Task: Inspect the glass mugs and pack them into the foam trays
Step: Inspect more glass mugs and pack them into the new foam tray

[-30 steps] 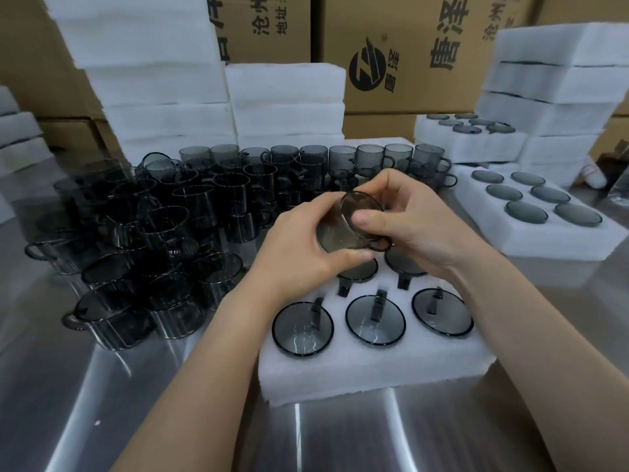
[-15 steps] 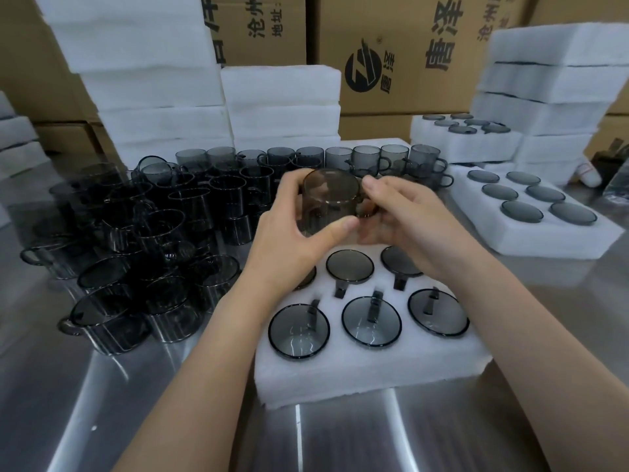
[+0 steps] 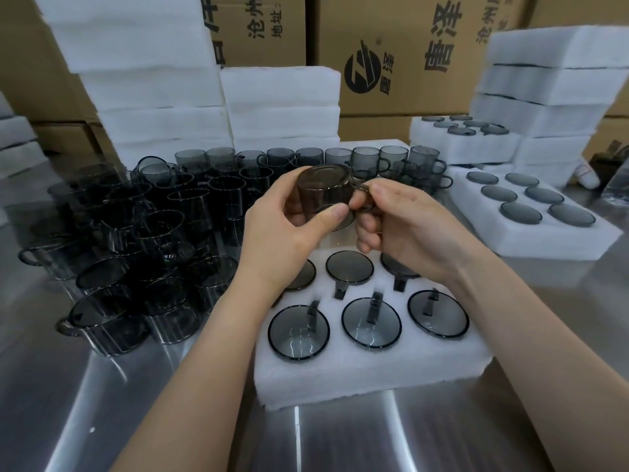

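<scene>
A smoky grey glass mug point(image 3: 323, 189) is held up in front of me, bottom upward, above the back of a white foam tray point(image 3: 357, 373). My left hand point(image 3: 289, 229) grips its body with thumb and fingers. My right hand point(image 3: 405, 219) pinches the handle on the mug's right side. The tray holds several mugs sunk in its round pockets, such as one mug point(image 3: 371, 327) in the front row. My hands hide part of the tray's back row.
A crowd of loose grey mugs point(image 3: 153, 233) covers the steel table point(image 3: 102, 403) at left and behind. A filled foam tray point(image 3: 544, 233) lies at right. Stacks of foam trays point(image 3: 282, 103) and cardboard boxes point(image 3: 408, 52) stand behind.
Both hands lifted the mug from just above the tray and turned it, from tilted toward me to bottom upward. My right hand moved onto the handle.
</scene>
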The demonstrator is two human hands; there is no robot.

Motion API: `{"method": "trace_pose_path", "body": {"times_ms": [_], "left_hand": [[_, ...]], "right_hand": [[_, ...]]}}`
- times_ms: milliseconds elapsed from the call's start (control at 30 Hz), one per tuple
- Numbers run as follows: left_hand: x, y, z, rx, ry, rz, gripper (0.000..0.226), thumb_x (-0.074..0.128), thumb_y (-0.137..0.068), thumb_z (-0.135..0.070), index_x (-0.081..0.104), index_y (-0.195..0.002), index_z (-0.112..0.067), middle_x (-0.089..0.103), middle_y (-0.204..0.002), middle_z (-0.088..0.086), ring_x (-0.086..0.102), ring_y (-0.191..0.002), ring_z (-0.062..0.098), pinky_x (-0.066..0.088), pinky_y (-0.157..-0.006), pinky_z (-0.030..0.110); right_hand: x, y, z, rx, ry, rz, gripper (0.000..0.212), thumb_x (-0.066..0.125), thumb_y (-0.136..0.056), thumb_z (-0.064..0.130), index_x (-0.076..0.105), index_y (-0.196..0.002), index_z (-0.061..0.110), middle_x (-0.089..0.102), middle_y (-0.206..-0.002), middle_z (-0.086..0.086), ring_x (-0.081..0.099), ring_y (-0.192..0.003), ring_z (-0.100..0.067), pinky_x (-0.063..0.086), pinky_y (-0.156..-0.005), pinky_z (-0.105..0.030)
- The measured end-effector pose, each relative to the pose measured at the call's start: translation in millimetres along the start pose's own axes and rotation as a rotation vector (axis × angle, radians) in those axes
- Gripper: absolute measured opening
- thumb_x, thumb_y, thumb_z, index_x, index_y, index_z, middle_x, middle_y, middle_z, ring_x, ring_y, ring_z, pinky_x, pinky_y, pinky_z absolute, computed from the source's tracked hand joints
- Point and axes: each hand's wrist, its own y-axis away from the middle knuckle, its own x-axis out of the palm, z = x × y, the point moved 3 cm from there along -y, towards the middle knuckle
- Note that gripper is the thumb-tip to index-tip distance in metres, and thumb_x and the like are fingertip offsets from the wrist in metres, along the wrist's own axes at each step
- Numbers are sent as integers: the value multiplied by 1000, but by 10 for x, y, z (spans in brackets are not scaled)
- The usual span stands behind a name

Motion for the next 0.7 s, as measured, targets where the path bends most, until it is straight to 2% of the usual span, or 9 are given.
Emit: {"method": "trace_pose_path", "body": {"times_ms": [167,267,333,433,533,633,700], "left_hand": [[8,0,21,-143,184,8,28,68,-79,-31,70,-102,-14,73,-99,8,70,-97,25,59,-84,42],[35,5,59,-269,288,74,27,70,-83,-35,71,-94,-10,72,-89,8,70,-86,21,60,-74,36],[55,7,76,-304,332,114,33,67,-84,-39,71,-92,-8,71,-84,7,69,-79,16,59,-73,36],[77,10,73,-296,346,125,38,70,-83,-38,70,-103,-6,71,-94,8,69,-86,19,59,-76,35],[69,4,76,-224,260,103,36,78,-78,-29,69,-108,-12,73,-93,-4,69,-90,10,57,-77,28],[77,12,76,-148,139,87,51,83,-73,-19,63,-119,-12,71,-104,-5,68,-97,5,56,-89,30],[88,31,61,-101,78,103,57,84,-68,-21,62,-120,-18,70,-106,-9,67,-101,3,53,-90,23]], "right_hand": [[29,18,32,-128,85,-16,17,50,-93,11,67,-97,13,54,-64,0,49,-48,-12,47,-56,-27],[22,26,68,-195,281,-106,19,57,-91,13,73,-90,23,53,-58,1,44,-42,-12,42,-47,-24],[27,26,88,-236,341,-161,19,59,-91,19,75,-84,26,48,-52,2,40,-41,-13,38,-45,-26],[37,8,71,-221,260,-192,25,55,-92,25,73,-74,24,42,-49,3,37,-43,-14,41,-49,-26],[12,-15,40,-124,142,-228,40,50,-93,36,68,-61,21,38,-47,4,36,-46,-13,40,-51,-24],[-16,-19,32,-45,180,-284,48,54,-90,43,60,-49,19,37,-49,-3,35,-49,-16,39,-54,-25],[-34,-13,28,-19,250,-329,51,58,-86,45,56,-43,18,41,-58,-12,37,-54,-21,38,-57,-27]]}}
